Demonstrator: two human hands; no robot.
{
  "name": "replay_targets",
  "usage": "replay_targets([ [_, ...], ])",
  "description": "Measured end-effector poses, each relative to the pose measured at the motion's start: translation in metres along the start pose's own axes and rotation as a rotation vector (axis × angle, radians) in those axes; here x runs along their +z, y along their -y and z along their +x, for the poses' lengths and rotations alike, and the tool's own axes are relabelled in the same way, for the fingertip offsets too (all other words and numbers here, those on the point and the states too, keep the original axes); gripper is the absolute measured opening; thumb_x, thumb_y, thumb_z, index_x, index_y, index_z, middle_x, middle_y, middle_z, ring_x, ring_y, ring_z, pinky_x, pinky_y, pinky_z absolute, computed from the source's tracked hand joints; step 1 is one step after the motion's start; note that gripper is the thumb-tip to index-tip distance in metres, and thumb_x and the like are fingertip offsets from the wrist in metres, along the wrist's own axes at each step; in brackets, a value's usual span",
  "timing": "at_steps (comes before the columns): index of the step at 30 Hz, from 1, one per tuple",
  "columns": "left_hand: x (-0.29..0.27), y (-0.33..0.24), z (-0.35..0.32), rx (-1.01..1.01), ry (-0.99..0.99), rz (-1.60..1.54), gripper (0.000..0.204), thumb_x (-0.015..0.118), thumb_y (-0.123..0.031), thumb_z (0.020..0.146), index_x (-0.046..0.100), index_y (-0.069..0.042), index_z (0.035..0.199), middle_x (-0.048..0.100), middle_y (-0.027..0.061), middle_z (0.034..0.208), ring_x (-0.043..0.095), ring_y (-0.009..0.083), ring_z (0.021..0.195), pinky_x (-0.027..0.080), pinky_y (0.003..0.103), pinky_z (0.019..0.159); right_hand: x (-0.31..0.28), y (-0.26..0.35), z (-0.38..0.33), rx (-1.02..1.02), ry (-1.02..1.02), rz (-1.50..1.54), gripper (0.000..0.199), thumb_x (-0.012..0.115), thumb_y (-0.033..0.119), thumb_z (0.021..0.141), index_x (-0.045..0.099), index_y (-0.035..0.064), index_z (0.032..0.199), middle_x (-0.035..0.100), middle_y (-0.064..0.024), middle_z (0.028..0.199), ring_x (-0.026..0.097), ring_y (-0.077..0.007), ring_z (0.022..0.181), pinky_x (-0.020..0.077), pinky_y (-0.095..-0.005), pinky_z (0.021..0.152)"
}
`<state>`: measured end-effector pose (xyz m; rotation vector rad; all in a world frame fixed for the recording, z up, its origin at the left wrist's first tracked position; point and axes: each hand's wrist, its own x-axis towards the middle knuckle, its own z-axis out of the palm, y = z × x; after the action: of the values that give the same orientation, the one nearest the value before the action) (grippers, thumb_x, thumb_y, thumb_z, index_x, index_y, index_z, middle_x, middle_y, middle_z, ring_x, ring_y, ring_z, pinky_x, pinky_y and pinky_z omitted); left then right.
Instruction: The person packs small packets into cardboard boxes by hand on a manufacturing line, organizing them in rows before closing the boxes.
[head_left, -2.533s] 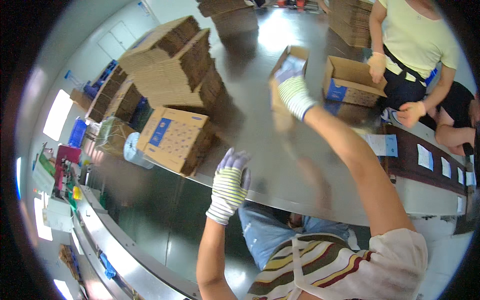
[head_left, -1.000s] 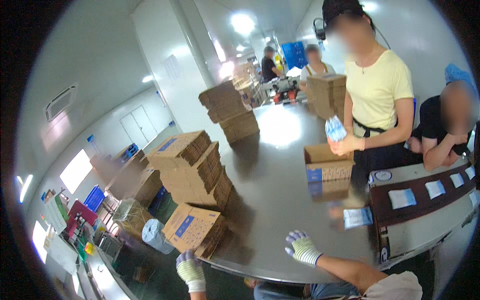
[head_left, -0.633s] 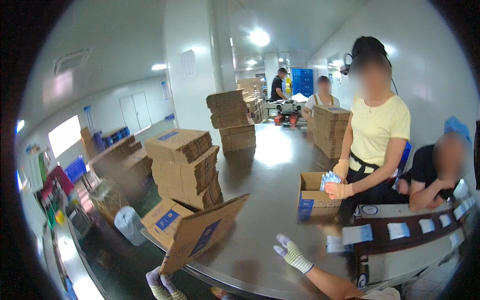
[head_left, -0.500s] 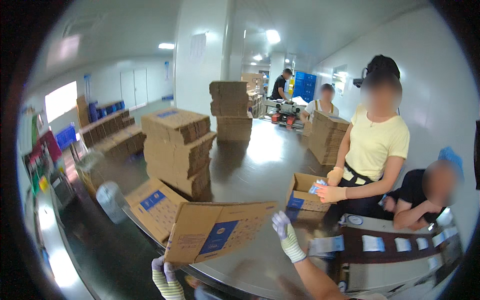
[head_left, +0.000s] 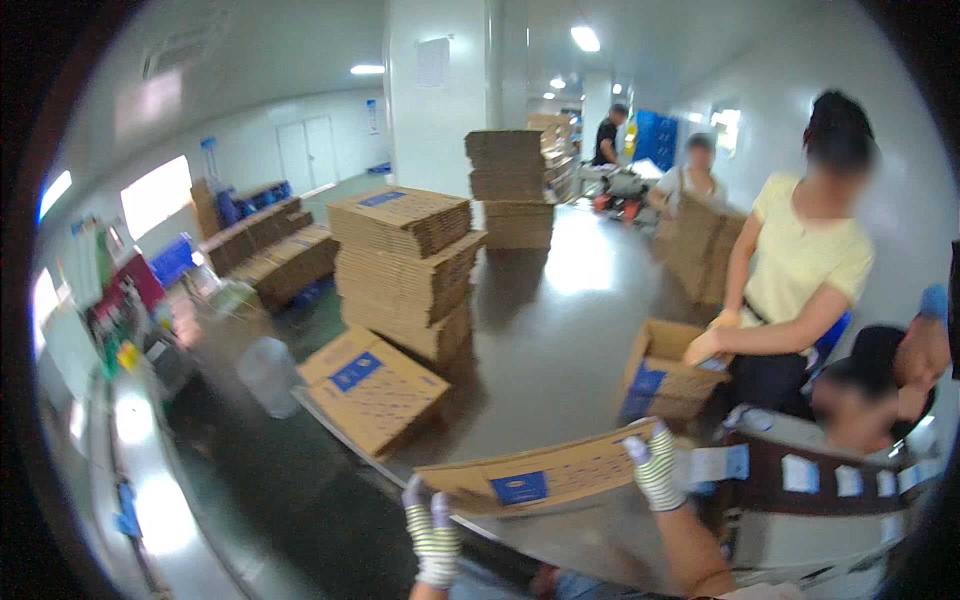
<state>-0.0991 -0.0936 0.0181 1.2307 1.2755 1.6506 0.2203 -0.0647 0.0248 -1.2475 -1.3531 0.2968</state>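
A flattened brown cardboard box with a blue printed panel spans the space between my hands, low over the near edge of the metal table. My left hand, in a striped glove with pale fingertips, grips its left end. At the right end, my right hand, gloved alike, has its fingers closed on the edge. Just beyond the left end, another flattened box leans tilted against a tall stack of flat boxes.
The metal table stretches away to another box stack. At right, a co-worker in yellow reaches into an open box. A conveyor carrying pale packets runs along the near right. A translucent bin stands left.
My right hand has gone from open beside the box to gripping its right end. The box has tipped to a flatter angle. The co-worker's hands have lowered into the open box.
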Motion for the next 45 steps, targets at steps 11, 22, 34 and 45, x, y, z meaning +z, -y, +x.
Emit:
replay_targets([
  [11, 0.012, 0.011, 0.019, 0.075, -0.003, -0.092, 0.033, 0.046, -0.037, 0.094, 0.051, -0.006, 0.104, 0.055, 0.0092, 0.106, 0.047, 0.0184, 0.102, 0.034, 0.034, 0.095, 0.003, -0.001, -0.028, 0.127, 0.014, 0.38, 0.039, 0.055, 0.044, 0.087, 0.057, 0.0047, 0.085, 0.06, -0.0058, 0.077, 0.055, -0.014, 0.074, 0.0434, -0.0285, 0.067],
  [22, 0.034, -0.009, 0.027, -0.019, -0.022, 0.057, 0.025, 0.062, -0.025, 0.087, 0.051, -0.011, 0.104, 0.054, 0.0038, 0.097, 0.049, 0.0151, 0.091, 0.042, 0.032, 0.085, 0.002, 0.019, -0.022, 0.336, 0.025, 0.076, 0.035, 0.032, 0.022, 0.097, 0.063, 0.0063, 0.094, 0.064, -0.0061, 0.085, 0.059, -0.0154, 0.076, 0.0478, -0.0312, 0.074],
  [34, 0.017, -0.014, 0.061, -0.369, 0.535, 0.001, 0.047, 0.047, 0.003, 0.074, 0.04, -0.008, 0.119, 0.053, 0.0136, 0.105, 0.051, 0.0216, 0.095, 0.044, 0.031, 0.086, 0.015, 0.018, -0.006, -0.269, 0.426, -0.047, 0.03, 0.058, 0.026, 0.088, 0.062, 0.0024, 0.107, 0.057, -0.0159, 0.118, 0.053, -0.0299, 0.111, 0.0421, -0.0371, 0.094],
  [45, 0.027, -0.045, 0.066, 0.396, 0.34, 1.139, 0.032, 0.061, -0.025, 0.083, 0.048, 0.0, 0.099, 0.061, 0.02, 0.082, 0.06, 0.0348, 0.064, 0.049, 0.043, 0.057, 0.031, 0.013, 0.024, -0.212, 0.985, -0.256, 0.054, 0.048, 0.053, 0.088, 0.067, 0.0036, 0.079, 0.062, -0.0193, 0.07, 0.061, -0.0355, 0.067, 0.0473, -0.044, 0.061],
])
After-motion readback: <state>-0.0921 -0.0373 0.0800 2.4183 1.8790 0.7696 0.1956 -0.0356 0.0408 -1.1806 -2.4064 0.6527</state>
